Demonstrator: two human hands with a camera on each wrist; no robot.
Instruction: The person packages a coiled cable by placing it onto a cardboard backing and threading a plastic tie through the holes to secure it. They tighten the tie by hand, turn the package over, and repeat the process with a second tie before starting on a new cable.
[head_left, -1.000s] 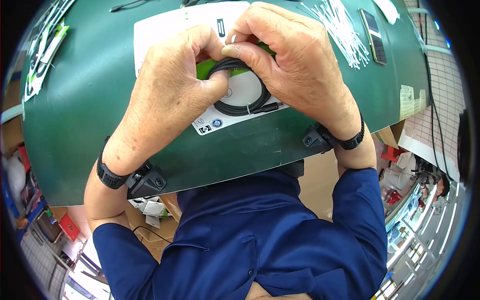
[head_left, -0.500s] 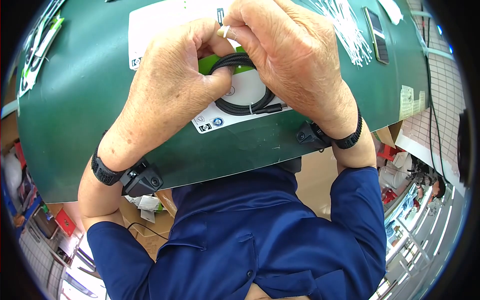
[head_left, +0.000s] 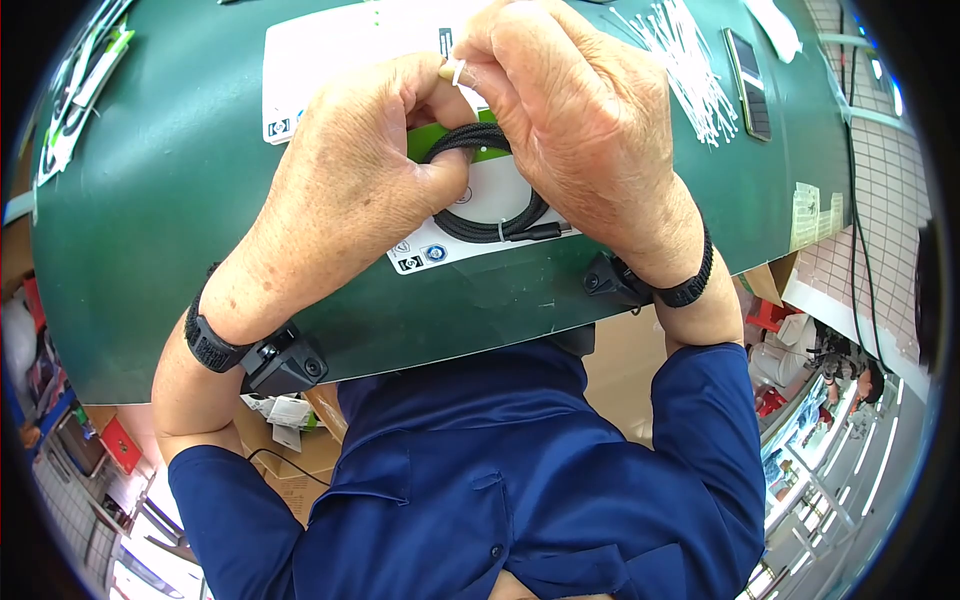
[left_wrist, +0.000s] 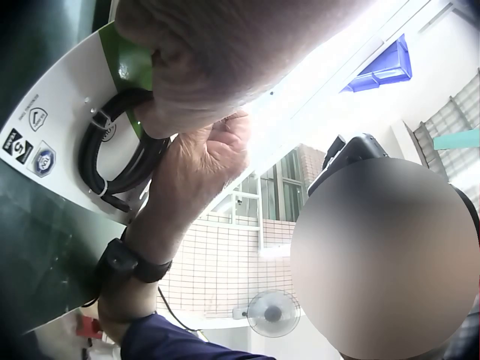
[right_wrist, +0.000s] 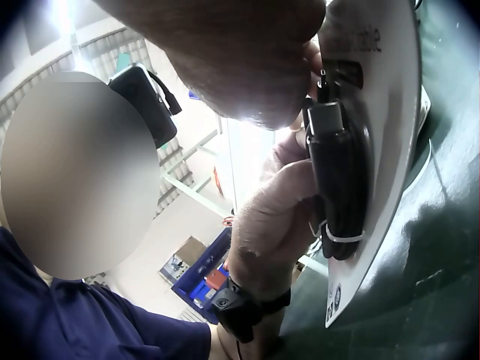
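Note:
A black braided cable point(head_left: 465, 229) lies coiled against a white and green printed card point(head_left: 495, 190). My left hand point(head_left: 350, 160) grips the coil and card, its thumb through the loop. Close beside it at the card's top, my right hand point(head_left: 590, 130) pinches a thin white cable tie point(head_left: 459, 72) between thumb and fingers. Another tie point(right_wrist: 345, 238) is looped round the coil in the right wrist view, below a metal-tipped plug point(right_wrist: 327, 118). Most of the coil's right side is hidden behind my right hand in the head view.
Loose white cable ties point(head_left: 690, 80) lie in a heap at the back right, next to a phone point(head_left: 748, 82). Another white card point(head_left: 320, 50) lies behind my left hand. Packaged cables point(head_left: 85, 95) are at the far left of the green table point(head_left: 150, 260).
My right hand has drawn up and back from the card's top, bringing the pinched white tie into sight. My left hand keeps its hold on the coil and card.

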